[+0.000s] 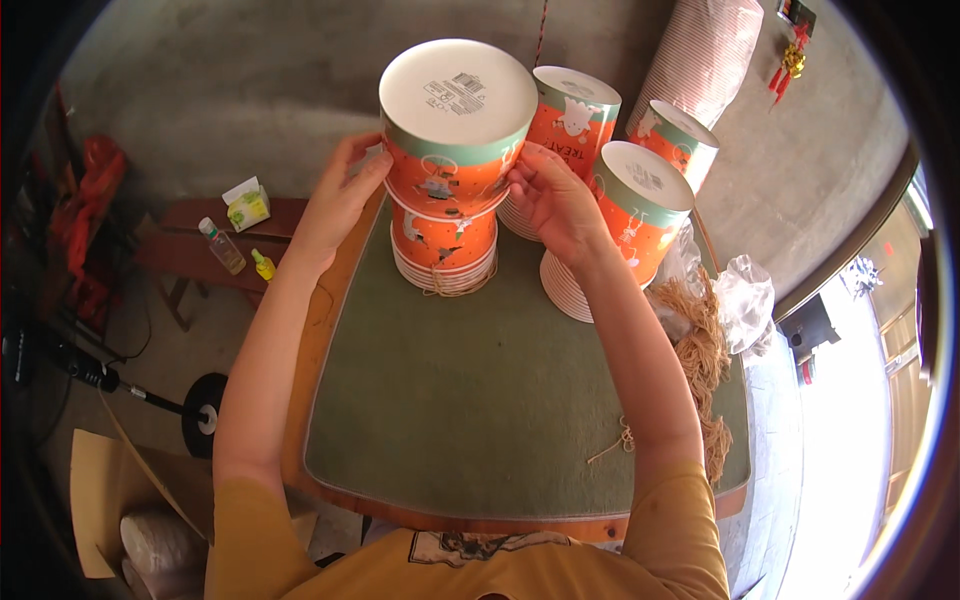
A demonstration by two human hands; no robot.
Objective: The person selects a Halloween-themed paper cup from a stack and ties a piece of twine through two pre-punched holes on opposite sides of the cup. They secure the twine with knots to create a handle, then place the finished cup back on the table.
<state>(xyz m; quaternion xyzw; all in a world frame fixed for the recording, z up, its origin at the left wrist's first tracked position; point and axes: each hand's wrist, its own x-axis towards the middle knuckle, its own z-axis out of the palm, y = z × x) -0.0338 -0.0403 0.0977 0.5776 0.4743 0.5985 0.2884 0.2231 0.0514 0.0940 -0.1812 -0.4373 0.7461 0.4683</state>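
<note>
A paper bucket, orange and green with cartoon figures, is upside down with its white base up. My left hand grips its left side and my right hand its right side, near the lower rim. Directly under it stands a stack of matching buckets, also inverted, with rims nested close together. Twine circles the rims at the foot of that stack. Whether the held bucket rests on the stack or hovers just over it, I cannot tell.
More inverted bucket stacks stand at the table's back right. Loose tan twine and clear plastic lie along the right edge of the green tabletop. A bench with bottles is at left; a cardboard box sits lower left.
</note>
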